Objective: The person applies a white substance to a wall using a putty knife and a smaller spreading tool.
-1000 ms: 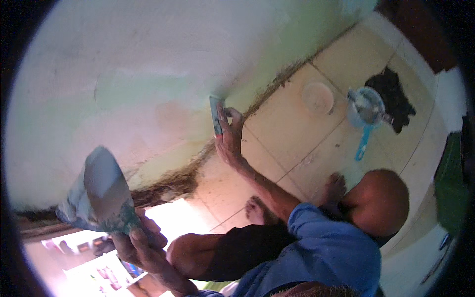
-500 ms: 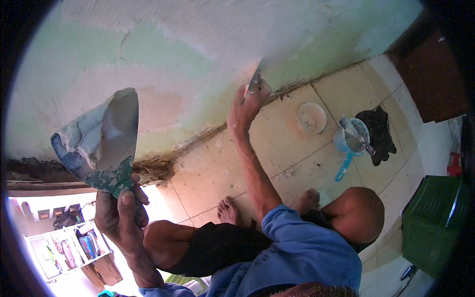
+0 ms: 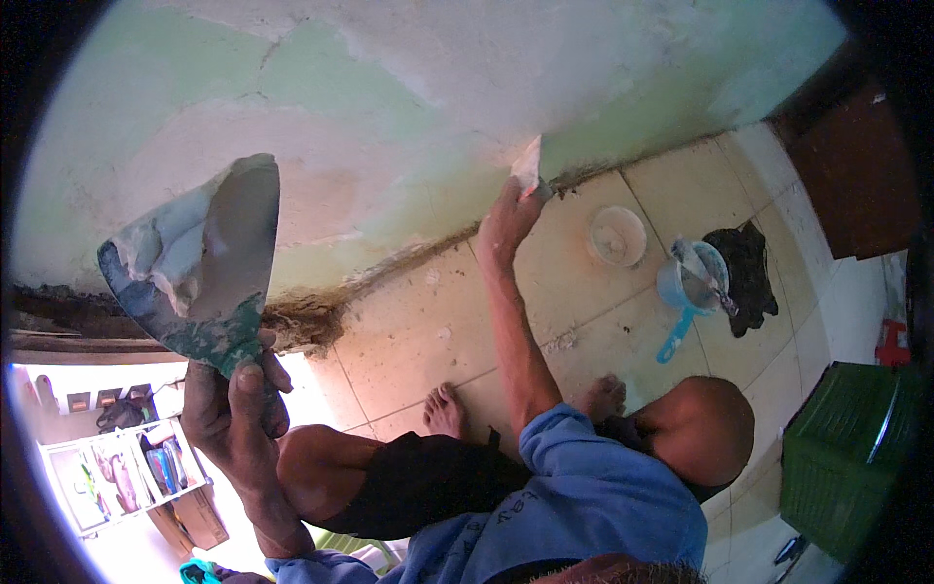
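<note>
Scraper (image 3: 237,243), flared, under lumpy putty (image 3: 177,261) — left hand (image 3: 238,409) clasping it, right hand (image 3: 509,222) gripping smaller blade (image 3: 526,167).

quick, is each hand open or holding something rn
Left hand: closed, holding the wide scraper bearing white paste.
Right hand: closed, holding the small scraper by the wall.

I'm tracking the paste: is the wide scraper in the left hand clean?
No, a lump of white paste lies on the wide scraper that the left hand holds.
</note>
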Available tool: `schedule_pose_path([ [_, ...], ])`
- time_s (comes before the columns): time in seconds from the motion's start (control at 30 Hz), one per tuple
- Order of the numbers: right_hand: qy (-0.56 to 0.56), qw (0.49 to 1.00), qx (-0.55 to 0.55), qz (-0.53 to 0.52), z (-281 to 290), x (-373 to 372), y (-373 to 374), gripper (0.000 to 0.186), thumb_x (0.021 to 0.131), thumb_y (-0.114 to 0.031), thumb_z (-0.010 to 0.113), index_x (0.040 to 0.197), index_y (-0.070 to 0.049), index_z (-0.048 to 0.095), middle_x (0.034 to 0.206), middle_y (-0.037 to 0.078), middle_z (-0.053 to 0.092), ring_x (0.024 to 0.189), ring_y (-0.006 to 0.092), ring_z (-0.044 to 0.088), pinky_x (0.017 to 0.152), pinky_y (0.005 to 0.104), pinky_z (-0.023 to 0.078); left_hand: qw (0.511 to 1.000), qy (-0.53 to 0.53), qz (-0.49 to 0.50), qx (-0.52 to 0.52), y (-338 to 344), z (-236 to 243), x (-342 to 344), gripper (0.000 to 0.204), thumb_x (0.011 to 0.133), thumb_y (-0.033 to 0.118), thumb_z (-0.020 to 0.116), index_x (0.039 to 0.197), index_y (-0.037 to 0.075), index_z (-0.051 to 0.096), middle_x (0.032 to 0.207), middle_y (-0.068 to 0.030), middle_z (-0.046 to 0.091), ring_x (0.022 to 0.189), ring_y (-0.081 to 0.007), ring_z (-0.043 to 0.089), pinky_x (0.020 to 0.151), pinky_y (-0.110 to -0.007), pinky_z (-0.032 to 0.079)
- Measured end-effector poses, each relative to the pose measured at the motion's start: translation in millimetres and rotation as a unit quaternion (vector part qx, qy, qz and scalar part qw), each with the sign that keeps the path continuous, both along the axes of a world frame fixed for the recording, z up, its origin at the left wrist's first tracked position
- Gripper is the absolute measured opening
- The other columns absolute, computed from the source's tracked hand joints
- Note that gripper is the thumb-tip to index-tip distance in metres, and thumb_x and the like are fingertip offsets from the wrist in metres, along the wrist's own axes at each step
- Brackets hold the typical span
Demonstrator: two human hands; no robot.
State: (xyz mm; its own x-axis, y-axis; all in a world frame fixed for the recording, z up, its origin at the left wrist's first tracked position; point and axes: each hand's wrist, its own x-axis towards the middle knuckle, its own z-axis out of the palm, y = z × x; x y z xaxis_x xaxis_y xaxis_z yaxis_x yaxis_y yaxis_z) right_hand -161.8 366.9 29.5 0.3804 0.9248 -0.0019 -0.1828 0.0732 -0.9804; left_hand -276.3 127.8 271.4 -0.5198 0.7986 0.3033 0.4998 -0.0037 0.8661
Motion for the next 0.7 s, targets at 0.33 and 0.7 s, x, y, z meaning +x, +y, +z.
schedule_pose_path([
  [0.33, -0.154, 0.974, 0.164, 0.003, -5, -37, -46, 0.049, 0.092, -0.003, 0.054, 0.14, 0.002, 0.045, 0.114, 0.016, 0.046, 0.106, 0.0304, 0.046, 0.094, 0.0401, 0.038, 1.0, 0.009, 0.006, -0.012, 5, 0, 1, 0.026, 0.096, 0.014, 0.056, 0.108, -0.007, 0.06, 0.068, -0.0102, 0.062, 0.04, -0.0019, 0.039, 0.037, -0.018, 0.024],
  [0.7, -0.057, 0.985, 0.138, 0.089, -22, -15, -58, 0.028, 0.096, -0.013, 0.057, 0.118, 0.005, 0.059, 0.117, 0.012, 0.055, 0.105, 0.0207, 0.053, 0.089, 0.0371, 0.042, 1.0, 0.0, -0.015, -0.008, 3, -5, -4, 0.024, 0.097, 0.014, 0.057, 0.111, -0.006, 0.06, 0.071, -0.0083, 0.063, 0.043, -0.0003, 0.038, 0.04, -0.018, 0.026],
])
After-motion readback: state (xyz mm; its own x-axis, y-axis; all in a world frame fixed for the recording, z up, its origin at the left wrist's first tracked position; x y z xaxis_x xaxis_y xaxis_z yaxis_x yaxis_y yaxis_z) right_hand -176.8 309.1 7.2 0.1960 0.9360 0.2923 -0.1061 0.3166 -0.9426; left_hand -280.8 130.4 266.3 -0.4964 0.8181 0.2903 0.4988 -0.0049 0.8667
